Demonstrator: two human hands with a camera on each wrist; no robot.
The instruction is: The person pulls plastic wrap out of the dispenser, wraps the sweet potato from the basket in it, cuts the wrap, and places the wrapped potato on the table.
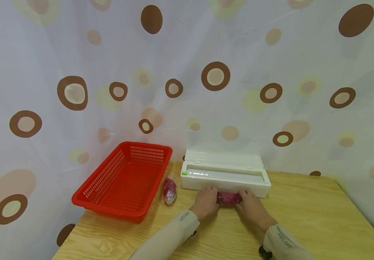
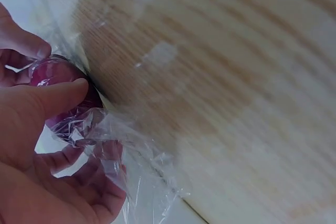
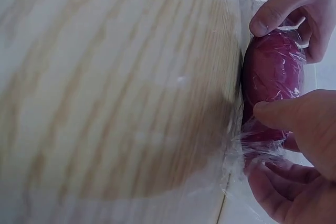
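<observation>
Both hands work on a smooth purple-red oblong vegetable (image 1: 227, 199) wrapped in clear cling film, low over the table in front of the white film box (image 1: 225, 183). My left hand (image 1: 206, 202) grips its left end, my right hand (image 1: 253, 211) its right end. In the left wrist view the left thumb presses on the vegetable (image 2: 62, 72), and loose cling film (image 2: 149, 166) trails below the left fingers. The right wrist view has the right hand (image 3: 315, 135) with its thumb on the vegetable (image 3: 275, 69) and fingers curled at the bunched film.
The film box has its lid (image 1: 222, 157) raised and a roll (image 1: 225, 175) inside. A second wrapped purple-red vegetable (image 1: 170, 190) lies left of the hands. Beside it, a red plastic basket (image 1: 109, 207) stands on the wooden table (image 1: 316, 216). A dotted curtain (image 1: 187, 47) hangs behind.
</observation>
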